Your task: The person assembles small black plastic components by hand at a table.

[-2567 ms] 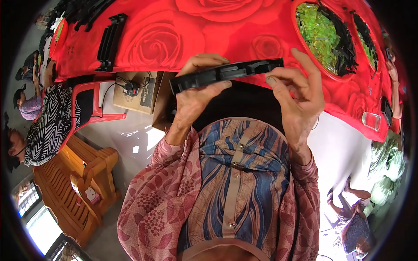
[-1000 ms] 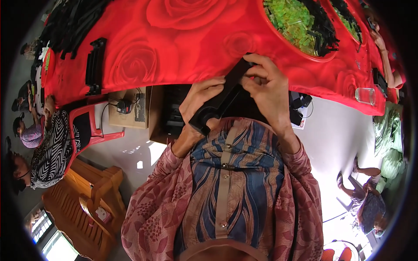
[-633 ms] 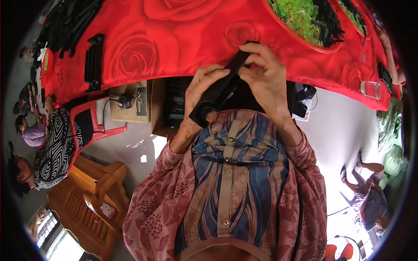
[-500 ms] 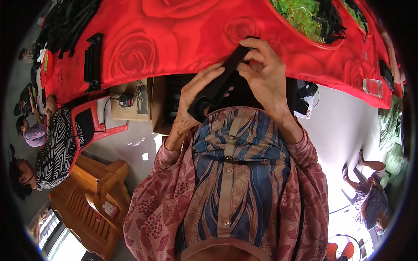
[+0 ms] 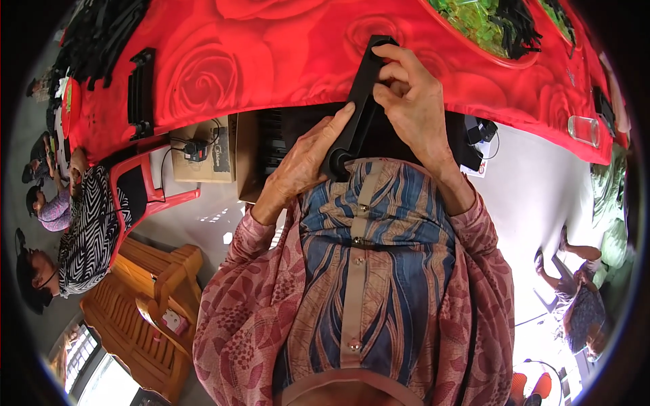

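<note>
A long, narrow black plastic piece point(image 5: 363, 95) with a rounded lower end slants over the table's near edge, in front of my body. My left hand point(image 5: 303, 157) is closed around its lower part, the thumb lying along its side. At the upper end my right hand point(image 5: 414, 101) has its index finger on the piece and the other fingers curled against its right side. Whether a small part sits under the right fingertips is hidden.
The table has a red rose-patterned cloth point(image 5: 271, 74). Black parts point(image 5: 141, 93) and a pile of black strips point(image 5: 101, 34) lie left. A tray point(image 5: 506, 63) holds green pieces at upper right; a drinking glass point(image 5: 583, 130) is far right. A person point(image 5: 84, 223) sits at left.
The black piece has turned more upright, its upper end moving away from me. My right hand has shifted slightly up with it, and my left hand has changed its hold near the lower end.
</note>
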`<state>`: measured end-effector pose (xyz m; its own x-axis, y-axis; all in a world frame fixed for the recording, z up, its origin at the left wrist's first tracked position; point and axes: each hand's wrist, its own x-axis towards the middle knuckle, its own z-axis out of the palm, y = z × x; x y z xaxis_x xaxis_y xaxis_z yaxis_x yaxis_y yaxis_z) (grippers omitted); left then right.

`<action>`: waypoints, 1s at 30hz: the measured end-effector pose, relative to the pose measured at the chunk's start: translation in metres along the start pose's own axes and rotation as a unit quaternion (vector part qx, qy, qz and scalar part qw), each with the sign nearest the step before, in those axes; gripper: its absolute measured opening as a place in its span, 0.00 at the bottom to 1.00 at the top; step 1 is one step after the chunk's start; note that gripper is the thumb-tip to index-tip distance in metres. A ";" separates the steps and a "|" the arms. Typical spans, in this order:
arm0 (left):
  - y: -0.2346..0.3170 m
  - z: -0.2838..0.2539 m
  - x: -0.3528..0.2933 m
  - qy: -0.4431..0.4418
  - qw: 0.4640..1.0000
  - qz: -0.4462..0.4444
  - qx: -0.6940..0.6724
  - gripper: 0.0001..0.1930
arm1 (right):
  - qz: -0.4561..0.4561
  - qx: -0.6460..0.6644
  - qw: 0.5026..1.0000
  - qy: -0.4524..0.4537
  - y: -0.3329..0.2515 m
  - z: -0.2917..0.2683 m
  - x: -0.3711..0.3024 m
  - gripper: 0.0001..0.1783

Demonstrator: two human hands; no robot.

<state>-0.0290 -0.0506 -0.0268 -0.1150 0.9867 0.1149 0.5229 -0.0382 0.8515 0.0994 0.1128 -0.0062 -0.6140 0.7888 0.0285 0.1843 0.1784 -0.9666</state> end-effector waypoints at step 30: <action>0.036 0.021 0.032 0.143 0.951 -0.258 -0.097 0.14 | -0.202 -0.228 0.951 0.047 -0.010 0.032 -0.012 0.28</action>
<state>0.0040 -0.0166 -0.0033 -0.5534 0.7999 -0.2322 0.1731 0.3832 0.9073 0.0802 0.0827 -0.0055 -0.6384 0.6472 0.4166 0.2757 0.6976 -0.6613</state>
